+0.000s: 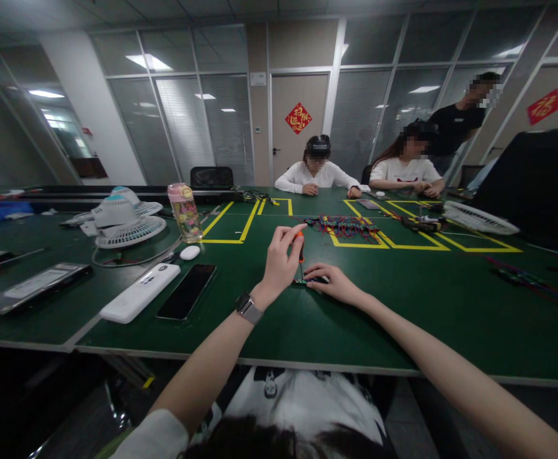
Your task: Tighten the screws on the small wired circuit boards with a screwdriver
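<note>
Between thumb and fingers, my left hand [282, 256] grips the orange-and-black handle of a screwdriver [301, 247]. The screwdriver stands upright, its shaft pointing down at a small green circuit board [300, 282] on the table. Whether the tip sits in a screw is too small to tell. My right hand [333, 282] lies low beside the board, its fingertips closed on the board's right edge. Part of the board is hidden under those fingers. Behind my hands lies a bundle of circuit boards with red and blue wires [343, 227].
Left of my arms are a black phone [187, 292], a white power bank [141, 293], a white earbud case [189, 253], a pink-lidded bottle [185, 217] and white fans [128, 223]. More wired boards [532, 284] lie at right. Across the green table [279, 331], with yellow tape outlines, people sit.
</note>
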Motion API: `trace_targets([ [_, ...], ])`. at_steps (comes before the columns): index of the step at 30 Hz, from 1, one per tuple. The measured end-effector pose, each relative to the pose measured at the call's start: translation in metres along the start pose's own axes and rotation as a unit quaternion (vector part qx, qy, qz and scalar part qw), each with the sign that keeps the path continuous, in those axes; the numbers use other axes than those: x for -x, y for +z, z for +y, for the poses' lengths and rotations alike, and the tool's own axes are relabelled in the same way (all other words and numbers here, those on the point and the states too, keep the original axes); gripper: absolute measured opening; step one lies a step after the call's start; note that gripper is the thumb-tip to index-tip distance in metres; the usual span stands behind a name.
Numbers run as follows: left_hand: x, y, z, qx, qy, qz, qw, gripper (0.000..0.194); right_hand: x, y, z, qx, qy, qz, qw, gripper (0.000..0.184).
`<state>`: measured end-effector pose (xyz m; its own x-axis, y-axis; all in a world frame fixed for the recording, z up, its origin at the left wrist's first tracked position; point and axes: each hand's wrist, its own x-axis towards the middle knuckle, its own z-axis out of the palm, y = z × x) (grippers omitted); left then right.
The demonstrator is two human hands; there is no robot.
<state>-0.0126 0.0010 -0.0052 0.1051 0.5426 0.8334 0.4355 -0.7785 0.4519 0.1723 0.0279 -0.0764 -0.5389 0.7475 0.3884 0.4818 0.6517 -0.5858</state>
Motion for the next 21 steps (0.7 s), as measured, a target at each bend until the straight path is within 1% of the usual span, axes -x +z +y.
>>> trace_targets([
  [3, 0.0006, 0.0013, 0.0002, 0.026, 0.008, -0.033, 0.999, 0.035, -0.0001, 0.0002, 0.0, -0.001, -0.001, 0.0, 1.0, 0.018],
  [6, 0.0005, 0.002, 0.0011, 0.03, 0.013, -0.046, 0.998, 0.033, 0.0, 0.0003, 0.0, -0.001, -0.002, 0.001, 1.0, 0.018],
  [9, 0.0005, 0.001, 0.0013, -0.006, 0.005, -0.013, 1.0, 0.024, 0.0003, 0.0005, 0.0, -0.003, 0.0, 0.001, 1.0, 0.018],
  [12, 0.0006, -0.0003, -0.0001, -0.03, -0.016, 0.014, 0.999, 0.022, 0.0005, 0.0006, 0.0002, -0.002, 0.002, 0.002, 1.0, 0.018],
  [15, 0.0, -0.0007, -0.0014, -0.01, -0.02, 0.017, 1.0, 0.028, 0.0004, 0.0006, 0.0006, 0.001, 0.002, 0.003, 1.0, 0.018],
  [17, -0.0006, -0.0005, -0.0013, 0.016, -0.007, 0.016, 1.0, 0.029, 0.0002, 0.0005, 0.0008, 0.002, 0.002, 0.001, 1.0, 0.018],
  [21, -0.0017, -0.0001, 0.0013, 0.035, 0.021, 0.015, 0.999, 0.023, 0.0001, 0.0003, 0.0007, 0.001, 0.0, -0.001, 1.0, 0.018],
])
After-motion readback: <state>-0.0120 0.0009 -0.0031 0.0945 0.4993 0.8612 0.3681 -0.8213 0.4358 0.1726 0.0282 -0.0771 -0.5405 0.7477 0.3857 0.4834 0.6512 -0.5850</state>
